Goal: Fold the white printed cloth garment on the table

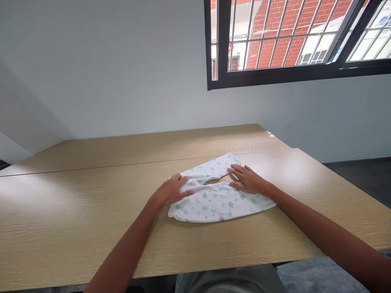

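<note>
Head view: printed baby pants (218, 199) lie mid-table (91, 211), legs apart. Left hand (172, 189) presses flat on the waist end, fingers spread, pinning it; right hand (247, 179), open and flat, rests across both legs, probably smoothing creases. Neither grips cloth.

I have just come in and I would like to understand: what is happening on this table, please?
A person is handling a small white printed garment, which looks like a pair of baby trousers, lying flat on a wooden table. The left hand rests on the garment's left part, fingers curled onto the cloth. The right hand lies flat, palm down, where the two legs meet. A barred window is in the wall behind.
</note>
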Demonstrator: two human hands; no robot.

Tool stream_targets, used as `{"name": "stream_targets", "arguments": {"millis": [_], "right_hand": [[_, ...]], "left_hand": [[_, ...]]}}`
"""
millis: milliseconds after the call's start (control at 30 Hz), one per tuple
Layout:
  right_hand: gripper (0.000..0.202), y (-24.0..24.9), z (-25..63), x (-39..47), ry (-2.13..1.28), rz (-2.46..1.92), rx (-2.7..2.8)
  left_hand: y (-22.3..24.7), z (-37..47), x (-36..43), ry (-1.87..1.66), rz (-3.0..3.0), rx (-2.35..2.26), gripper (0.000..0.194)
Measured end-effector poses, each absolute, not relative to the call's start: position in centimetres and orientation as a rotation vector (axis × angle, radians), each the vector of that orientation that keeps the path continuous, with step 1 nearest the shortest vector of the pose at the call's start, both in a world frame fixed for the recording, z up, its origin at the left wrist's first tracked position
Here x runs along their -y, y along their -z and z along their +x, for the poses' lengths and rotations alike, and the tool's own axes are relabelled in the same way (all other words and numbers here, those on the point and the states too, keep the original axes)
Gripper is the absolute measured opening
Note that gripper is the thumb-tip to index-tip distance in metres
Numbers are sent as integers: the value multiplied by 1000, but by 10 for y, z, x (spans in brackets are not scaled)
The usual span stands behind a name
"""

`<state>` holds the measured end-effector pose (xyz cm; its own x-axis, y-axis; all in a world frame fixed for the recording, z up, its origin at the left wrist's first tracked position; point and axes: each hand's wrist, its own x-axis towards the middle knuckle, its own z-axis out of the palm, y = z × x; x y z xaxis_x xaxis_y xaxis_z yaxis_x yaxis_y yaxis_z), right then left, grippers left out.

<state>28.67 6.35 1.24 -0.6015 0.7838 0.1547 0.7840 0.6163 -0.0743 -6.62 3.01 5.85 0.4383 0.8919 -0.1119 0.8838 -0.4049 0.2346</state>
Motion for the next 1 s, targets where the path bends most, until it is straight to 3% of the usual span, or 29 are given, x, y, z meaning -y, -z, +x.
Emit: {"name": "stream_targets", "arguments": {"millis": [267, 467, 567, 867, 1000], "right_hand": [[51, -18, 280, -57, 35, -1238, 2645], [49, -15, 283, -62, 75, -1163, 2610], [45, -18, 284, -64, 61, -1090, 2617], [46, -26, 300, -69, -126, -893, 2672], [40, -24, 300, -71, -140, -857, 2666]], "left_hand": [[-31, -48, -28, -141, 2647, -1332, 73], [-44, -52, -32, -280, 2590, -1310, 32], [-50, -54, -34, -262, 2582, -1318, 22], [-57, -68, -39, -231, 2392, -1277, 22], [-61, -80, -40, -124, 2323, -1277, 42]]}}
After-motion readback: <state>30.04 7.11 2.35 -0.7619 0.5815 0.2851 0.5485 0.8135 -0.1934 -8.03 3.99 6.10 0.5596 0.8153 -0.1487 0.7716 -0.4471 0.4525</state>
